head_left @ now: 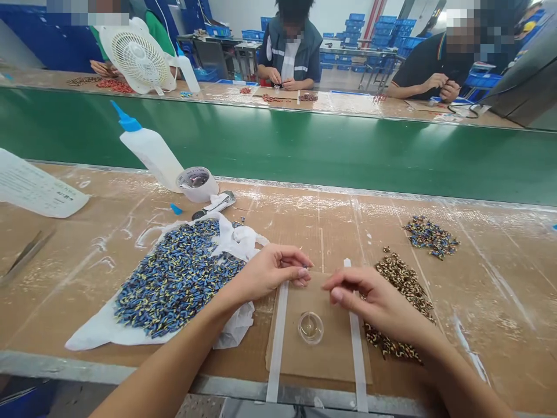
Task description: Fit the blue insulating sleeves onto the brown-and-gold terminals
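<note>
Brown pile partly behind right hand

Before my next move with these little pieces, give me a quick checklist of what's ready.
1. Left hand holding a piece: cannot tell; something tiny and dark shows at its fingertips.
2. Right hand holding a piece: cannot tell; too small to see.
3. Clear dish on the cardboard pad, between the white strips: ok.
4. Blue-and-yellow pieces heaped beside the left forearm: ok.
5. Gold-and-black pieces piled beside the right hand: ok.
6. Tweezers-like tool beside the dish: not ok; far left.
</note>
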The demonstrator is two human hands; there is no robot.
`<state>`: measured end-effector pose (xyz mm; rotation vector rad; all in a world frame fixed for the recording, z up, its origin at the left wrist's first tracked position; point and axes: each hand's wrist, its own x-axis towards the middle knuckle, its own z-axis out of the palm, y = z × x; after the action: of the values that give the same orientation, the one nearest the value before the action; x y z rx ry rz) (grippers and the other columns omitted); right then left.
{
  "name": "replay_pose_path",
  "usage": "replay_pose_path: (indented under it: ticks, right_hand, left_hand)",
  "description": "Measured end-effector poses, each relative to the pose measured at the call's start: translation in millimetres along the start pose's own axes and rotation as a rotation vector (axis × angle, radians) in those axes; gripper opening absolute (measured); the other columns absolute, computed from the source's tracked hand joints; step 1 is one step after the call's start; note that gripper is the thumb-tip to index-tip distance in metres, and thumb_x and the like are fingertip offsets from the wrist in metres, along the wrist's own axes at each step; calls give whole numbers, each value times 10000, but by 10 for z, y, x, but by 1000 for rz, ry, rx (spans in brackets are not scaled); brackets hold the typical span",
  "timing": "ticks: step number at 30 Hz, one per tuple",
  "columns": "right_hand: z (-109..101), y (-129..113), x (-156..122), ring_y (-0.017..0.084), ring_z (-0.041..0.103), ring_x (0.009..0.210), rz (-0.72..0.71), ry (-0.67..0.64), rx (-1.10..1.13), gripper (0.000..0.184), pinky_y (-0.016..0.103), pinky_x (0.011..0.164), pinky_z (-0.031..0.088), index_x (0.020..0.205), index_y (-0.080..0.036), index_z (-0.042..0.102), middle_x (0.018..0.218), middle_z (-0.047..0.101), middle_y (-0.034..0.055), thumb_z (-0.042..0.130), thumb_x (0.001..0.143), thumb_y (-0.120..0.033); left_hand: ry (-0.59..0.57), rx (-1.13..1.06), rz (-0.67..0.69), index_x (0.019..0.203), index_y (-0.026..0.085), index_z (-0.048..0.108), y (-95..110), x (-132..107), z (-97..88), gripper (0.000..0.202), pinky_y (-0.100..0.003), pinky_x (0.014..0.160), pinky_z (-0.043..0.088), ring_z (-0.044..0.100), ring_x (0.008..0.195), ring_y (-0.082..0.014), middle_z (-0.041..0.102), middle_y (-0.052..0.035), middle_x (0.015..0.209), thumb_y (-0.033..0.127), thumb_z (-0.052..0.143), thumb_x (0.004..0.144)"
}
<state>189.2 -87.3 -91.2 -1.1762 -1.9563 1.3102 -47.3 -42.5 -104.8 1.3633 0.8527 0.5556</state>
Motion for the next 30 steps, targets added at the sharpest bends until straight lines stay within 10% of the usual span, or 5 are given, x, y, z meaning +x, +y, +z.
replay_pose_path:
  ticks: [9, 21, 30]
  right_hand:
    - [409, 33, 17, 123, 511, 633, -76, -90, -18, 70, 246, 558, 400, 906, -212, 665, 758, 563, 2, 626, 869, -256]
    - [279, -7, -6, 147, 532, 816, -241, -140, -139, 139, 279, 721, 420, 856, -204, 668, 856, 557, 28, 551, 928, -225]
    - [287, 27, 6, 141, 556, 781, -12, -63, 149, 164, 265, 725, 422, 796, -183, 639, 807, 618, 16, 588, 909, -290]
  left_hand:
    - [-37, 22, 43, 920, 139, 678, -141, 71, 115, 154, -218, 592, 439, 533, 618, -87, 620, 1, 713, 258, 622, 840]
    - [2, 56, 32, 908, 135, 587, -159, 57, 168, 169, -221, 545, 463, 544, 582, -95, 583, 5, 678, 301, 581, 873]
    - [13, 45, 11, 918, 137, 588, -186, 52, 176, 181, -234, 561, 498, 588, 595, -108, 634, -21, 706, 308, 596, 858]
